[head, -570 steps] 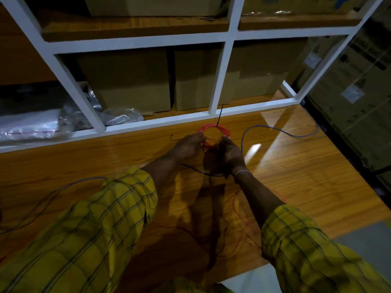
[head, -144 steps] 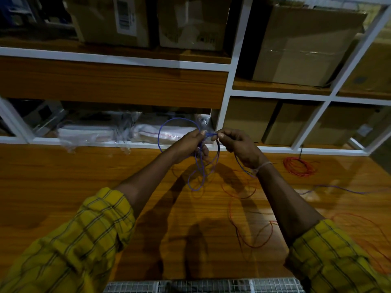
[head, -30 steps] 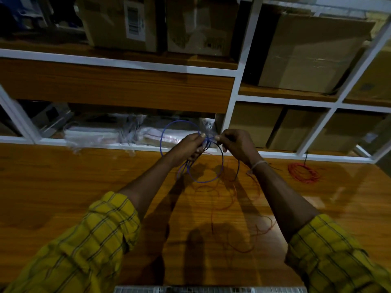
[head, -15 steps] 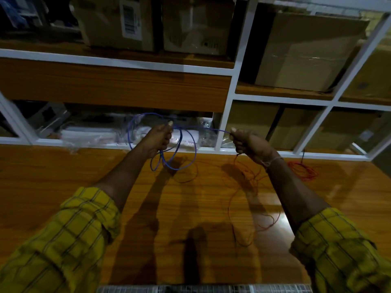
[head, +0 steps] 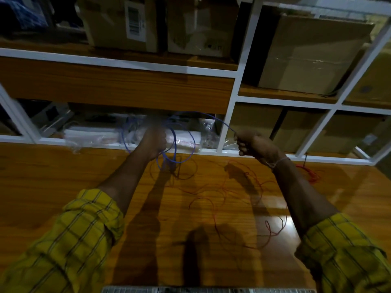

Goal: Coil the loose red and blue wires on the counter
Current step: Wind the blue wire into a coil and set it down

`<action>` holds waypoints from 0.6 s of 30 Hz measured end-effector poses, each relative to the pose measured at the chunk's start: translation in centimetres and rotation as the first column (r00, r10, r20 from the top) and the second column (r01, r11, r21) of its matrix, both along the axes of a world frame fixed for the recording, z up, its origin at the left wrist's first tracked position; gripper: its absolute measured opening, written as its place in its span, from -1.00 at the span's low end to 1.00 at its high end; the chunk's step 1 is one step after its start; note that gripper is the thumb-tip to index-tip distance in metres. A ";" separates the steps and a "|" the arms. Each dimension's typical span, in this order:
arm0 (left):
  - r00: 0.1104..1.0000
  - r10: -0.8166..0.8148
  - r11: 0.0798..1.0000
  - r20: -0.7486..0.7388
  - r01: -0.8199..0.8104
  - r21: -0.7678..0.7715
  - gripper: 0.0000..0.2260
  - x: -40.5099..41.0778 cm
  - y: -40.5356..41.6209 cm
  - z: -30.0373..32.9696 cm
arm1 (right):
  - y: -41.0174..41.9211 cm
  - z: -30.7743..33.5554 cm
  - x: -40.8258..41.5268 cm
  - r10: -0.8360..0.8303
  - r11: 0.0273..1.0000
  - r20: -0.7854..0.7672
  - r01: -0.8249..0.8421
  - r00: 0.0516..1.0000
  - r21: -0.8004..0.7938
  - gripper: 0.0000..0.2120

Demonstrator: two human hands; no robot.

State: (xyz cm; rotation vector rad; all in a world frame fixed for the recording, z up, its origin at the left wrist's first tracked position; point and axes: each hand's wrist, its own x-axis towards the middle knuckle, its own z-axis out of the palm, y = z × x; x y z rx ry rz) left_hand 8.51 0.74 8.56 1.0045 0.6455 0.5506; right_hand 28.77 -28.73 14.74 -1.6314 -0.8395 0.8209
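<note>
My left hand (head: 154, 138), blurred by motion, grips several loops of the blue wire (head: 174, 149) above the back of the wooden counter (head: 63, 176). From those loops the blue wire arcs up and right to my right hand (head: 251, 144), which pinches it between the fingers. A loose red wire (head: 213, 199) lies tangled on the counter between and below my hands, trailing toward my right sleeve. A finished red coil (head: 309, 171) rests at the right, near the shelf frame.
A white-framed shelf unit (head: 227, 123) rises behind the counter, holding cardboard boxes (head: 313, 56) and plastic-wrapped packages (head: 88, 136). A grey grille strip (head: 207, 290) runs along the counter's near edge. My yellow plaid sleeves fill the bottom corners.
My hands have stayed spread apart with the blue wire stretched between them. The left hand has lifted and turned slightly, and the span of wire now bows upward.
</note>
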 end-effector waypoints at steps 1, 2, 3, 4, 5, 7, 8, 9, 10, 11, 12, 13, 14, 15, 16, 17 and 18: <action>1.000 -0.020 1.000 0.022 0.021 -0.023 -0.65 0.2 -0.3 0.1 | 0.1 0.0 -0.2 -0.039 0.999 0.077 0.041 0.996 -0.023 -0.79; 0.999 -0.034 0.998 0.042 0.036 -0.045 -0.65 0.4 -0.6 0.3 | 0.2 0.0 -0.5 -0.088 0.995 0.147 0.094 0.985 -0.037 -0.77; 0.997 -0.044 0.997 0.056 0.047 -0.060 -0.65 0.6 -0.9 0.6 | 0.3 -0.2 -0.6 -0.144 0.988 0.193 0.153 0.971 -0.035 -0.76; 0.996 -0.057 0.996 0.062 0.061 -0.069 -0.65 0.7 -1.2 0.9 | 0.4 -0.3 -0.7 -0.203 0.977 0.202 0.212 0.958 -0.023 -0.75; 0.995 -0.076 0.995 0.060 0.080 -0.067 -0.65 0.8 -1.6 1.2 | 0.5 -0.5 -0.8 -0.259 0.964 0.190 0.265 0.947 -0.007 -0.73; 0.991 -0.132 0.990 0.034 0.133 -0.039 -0.65 1.0 -2.5 2.0 | 0.5 -0.8 -0.8 -0.325 0.944 0.131 0.329 0.937 -0.012 -0.71; 0.987 -0.160 0.987 0.007 0.160 -0.013 -0.66 1.2 -2.9 2.3 | 0.3 -0.9 -0.9 -0.328 0.942 0.084 0.332 0.941 -0.042 -0.71; 0.982 -0.185 0.983 -0.026 0.185 0.020 -0.66 1.4 -3.1 2.5 | 0.1 -1.1 -0.8 -0.321 0.943 0.029 0.322 0.947 -0.087 -0.71; 0.976 -0.209 0.976 -0.061 0.212 0.052 -0.67 1.5 -3.4 2.8 | -0.2 -1.2 -0.7 -0.313 0.941 -0.022 0.307 0.949 -0.144 -0.70; 0.967 -0.234 0.967 -0.097 0.241 0.078 -0.67 1.7 -3.7 3.0 | -0.4 -1.4 -0.6 -0.316 0.933 -0.058 0.300 0.947 -0.197 -0.68; 0.956 -0.261 0.957 -0.134 0.275 0.097 -0.67 1.9 -4.0 3.2 | -0.7 -1.5 -0.5 -0.339 0.919 -0.075 0.313 0.938 -0.238 -0.65; 0.942 -0.286 0.945 -0.176 0.308 0.113 -0.66 2.0 -4.3 3.3 | -0.9 -1.7 -0.5 -0.380 0.902 -0.091 0.348 0.920 -0.255 -0.64; 0.926 -0.307 0.932 -0.221 0.339 0.127 -0.66 2.1 -4.6 3.4 | -1.0 -1.6 -0.5 -0.440 0.880 -0.103 0.406 0.892 -0.247 -0.64; 0.909 -0.323 0.920 -0.264 0.367 0.139 -0.66 2.2 -4.8 3.5 | -1.1 -1.6 -0.5 -0.500 0.856 -0.109 0.471 0.859 -0.213 -0.65; 0.893 -0.338 0.908 -0.299 0.392 0.145 -0.67 2.3 -5.0 3.5 | -1.1 -1.4 -0.5 -0.543 0.836 -0.105 0.524 0.833 -0.161 -0.65; 0.878 -0.352 0.898 -0.323 0.414 0.147 -0.67 2.5 -5.1 3.4 | -1.0 -1.1 -0.6 -0.580 0.815 -0.103 0.573 0.808 -0.089 -0.67; 0.867 -0.365 0.890 -0.339 0.432 0.146 -0.67 2.6 -5.2 3.4 | -0.9 -0.8 -0.6 -0.625 0.778 -0.106 0.628 0.773 -0.011 -0.71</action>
